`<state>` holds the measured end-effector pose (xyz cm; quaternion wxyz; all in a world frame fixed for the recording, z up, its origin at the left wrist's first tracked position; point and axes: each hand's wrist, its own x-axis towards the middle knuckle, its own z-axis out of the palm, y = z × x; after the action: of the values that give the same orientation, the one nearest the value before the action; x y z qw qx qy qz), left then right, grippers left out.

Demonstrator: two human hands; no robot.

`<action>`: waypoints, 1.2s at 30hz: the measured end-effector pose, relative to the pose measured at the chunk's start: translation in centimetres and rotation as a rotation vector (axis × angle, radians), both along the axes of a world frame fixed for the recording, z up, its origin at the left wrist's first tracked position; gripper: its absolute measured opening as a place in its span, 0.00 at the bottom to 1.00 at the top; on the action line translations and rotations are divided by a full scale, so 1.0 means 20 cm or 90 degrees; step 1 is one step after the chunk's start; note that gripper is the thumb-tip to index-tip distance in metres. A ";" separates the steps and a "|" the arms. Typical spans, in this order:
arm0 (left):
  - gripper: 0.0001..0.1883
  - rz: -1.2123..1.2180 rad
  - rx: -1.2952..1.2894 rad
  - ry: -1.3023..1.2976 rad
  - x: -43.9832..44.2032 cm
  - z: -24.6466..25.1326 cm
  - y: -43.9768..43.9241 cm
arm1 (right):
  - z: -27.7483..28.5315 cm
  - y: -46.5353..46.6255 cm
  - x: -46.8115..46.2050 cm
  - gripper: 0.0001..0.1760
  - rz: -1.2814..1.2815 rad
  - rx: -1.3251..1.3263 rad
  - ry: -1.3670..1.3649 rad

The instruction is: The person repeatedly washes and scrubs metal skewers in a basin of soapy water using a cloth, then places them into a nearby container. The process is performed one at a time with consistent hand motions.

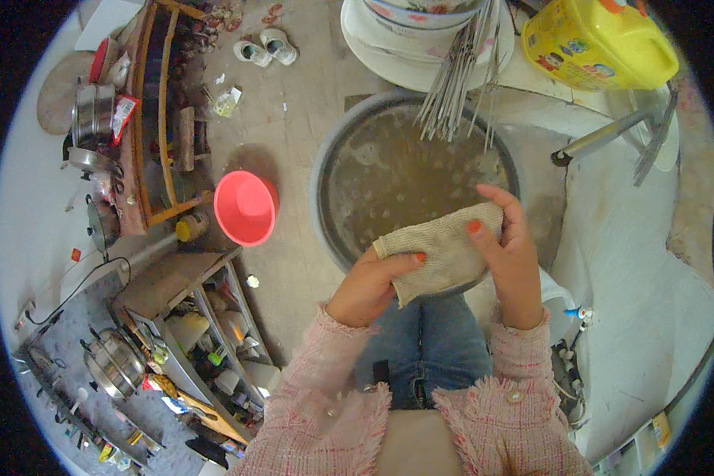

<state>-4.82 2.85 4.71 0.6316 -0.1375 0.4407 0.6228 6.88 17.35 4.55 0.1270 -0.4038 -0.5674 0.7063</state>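
A beige ribbed cloth [443, 247] is stretched between my two hands, above the near edge of a large round basin [410, 172] of murky water. My left hand [372, 282] grips its left end, thumb on top. At the right end, my right hand [509, 256] holds it with the thumb on top and fingers behind. A bundle of thin metal rods [452, 89] juts over the basin's far rim from a floral enamel basin [428, 18].
A pink plastic bucket [247, 208] stands on the floor at left. A yellow jug [601, 44] is at upper right, near a metal tap spout [601, 137]. White shoes [266, 47] lie farther off. Shelves [220, 327] with kitchen items stand lower left.
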 end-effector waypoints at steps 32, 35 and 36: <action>0.27 0.057 0.390 -0.215 -0.18 0.45 1.01 | 0.75 0.94 -0.23 0.31 0.062 0.953 -0.088; 0.26 0.053 0.432 -0.251 -0.16 0.46 1.12 | 0.73 1.02 -0.25 0.31 0.106 1.009 -0.149; 0.26 0.050 0.434 -0.253 -0.17 0.47 1.15 | 0.73 1.04 -0.26 0.31 0.115 1.024 -0.156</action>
<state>-8.13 25.80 14.08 0.6898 -0.0543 0.0725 0.7183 1.68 38.24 19.12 0.2581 -0.2162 -0.9407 0.0415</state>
